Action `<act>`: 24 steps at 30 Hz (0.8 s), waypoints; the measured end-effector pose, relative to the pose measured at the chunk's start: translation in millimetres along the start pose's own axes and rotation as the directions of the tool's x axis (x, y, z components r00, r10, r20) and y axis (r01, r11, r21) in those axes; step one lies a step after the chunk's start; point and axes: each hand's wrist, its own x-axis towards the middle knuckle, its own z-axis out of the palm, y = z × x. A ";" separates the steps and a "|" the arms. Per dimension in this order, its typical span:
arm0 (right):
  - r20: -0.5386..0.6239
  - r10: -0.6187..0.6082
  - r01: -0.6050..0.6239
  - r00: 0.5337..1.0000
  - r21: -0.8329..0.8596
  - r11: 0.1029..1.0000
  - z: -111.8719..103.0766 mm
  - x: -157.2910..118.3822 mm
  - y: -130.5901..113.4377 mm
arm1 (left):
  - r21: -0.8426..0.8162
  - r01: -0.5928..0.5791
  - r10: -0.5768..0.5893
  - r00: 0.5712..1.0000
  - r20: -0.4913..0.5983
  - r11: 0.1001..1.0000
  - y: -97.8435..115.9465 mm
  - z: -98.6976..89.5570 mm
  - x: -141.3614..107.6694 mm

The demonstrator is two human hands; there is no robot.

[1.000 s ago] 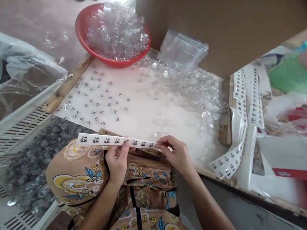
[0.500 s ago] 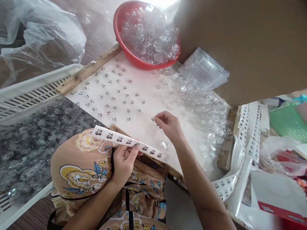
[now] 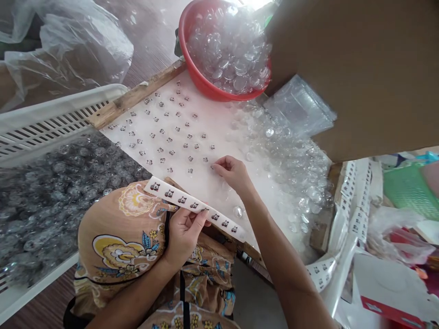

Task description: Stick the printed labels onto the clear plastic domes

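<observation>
- Head view: since half a second earlier, the right hand [image 3: 231, 174] had shifted a little left over the white board [image 3: 222, 125], towards the scattered panda prints [image 3: 169, 140]; the camera's view had swung slightly too.
- Its thumb and forefinger were pinched narrow on a small panda sticker [image 3: 212, 167], mostly hidden by the fingertips, just beside the nearest prints.
- The left hand [image 3: 185, 235] gripped a white sticker strip [image 3: 188, 201] between thumb and fingers, at the board's near edge; the strip sloped from far left to near right, its left end above the patterned clothing [image 3: 120, 237].
- The panda prints lay on the board's left half; loose clear discs [image 3: 298, 169] were heaped on its right.
- At the far edge stood a red basin [image 3: 209, 90] piled with clear pieces [image 3: 226, 50]; right of it, a clear bag [image 3: 302, 109] lay against brown cardboard [image 3: 360, 68].
- At left, a white crate [image 3: 41, 109] held many dark-marked clear pieces [image 3: 61, 192].
- Along the right edge hung more sticker strips [image 3: 358, 214].
</observation>
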 end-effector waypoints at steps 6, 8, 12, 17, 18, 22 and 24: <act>-0.065 -0.161 0.140 0.985 -0.253 0.957 11.5 -7.7 -7.5 | 0.024 -0.019 0.019 1.000 0.002 1.000 -0.2 0.7 0.3; -0.090 -0.208 0.173 0.974 -0.301 0.938 13.6 -8.6 -7.1 | 0.031 -0.025 0.025 1.000 0.004 0.999 -0.5 1.0 0.5; -0.109 -0.192 0.157 0.975 -0.271 0.950 11.8 -3.7 -4.7 | 0.027 -0.032 0.032 0.999 0.002 0.999 -1.4 1.5 0.9; -0.157 -0.196 0.154 0.968 -0.250 0.956 -1.3 -17.1 -15.1 | 0.007 -0.017 0.017 1.000 -0.016 1.000 -0.9 2.3 1.4; -0.142 -0.215 0.178 0.966 -0.239 0.955 -5.7 -26.1 -18.5 | 0.003 -0.016 0.016 1.000 -0.023 1.000 -0.5 2.4 1.5; 0.146 -0.262 0.279 0.954 -0.107 0.954 -28.5 -74.5 -25.0 | 0.015 -0.014 0.015 0.998 -0.057 1.000 0.9 2.3 1.9; 0.249 -0.273 0.304 0.929 -0.097 0.948 -40.0 -97.3 -21.8 | 0.027 -0.008 0.010 0.997 -0.077 1.000 1.1 2.3 2.0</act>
